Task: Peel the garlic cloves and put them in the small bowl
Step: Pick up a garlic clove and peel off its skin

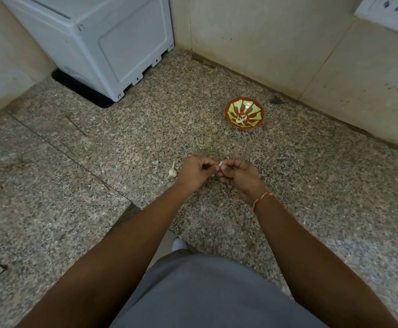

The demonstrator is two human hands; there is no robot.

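My left hand (194, 172) and my right hand (237, 177) meet over the speckled stone counter, fingers curled, both pinching a small pale garlic clove (219, 165) between their fingertips. A garlic bulb (172, 171) with a pointed stem lies on the counter just left of my left hand. The small bowl (254, 107), red with a yellow-green flame pattern, stands farther back to the right near the wall. A few pale peeled cloves (240, 120) lie in its bottom.
A white appliance (113, 43) on a black mat (82, 89) fills the back left corner. Beige tiled walls (288, 43) close off the counter at the back and right. A wall socket (389, 8) sits top right. The counter's front edge runs below my arms.
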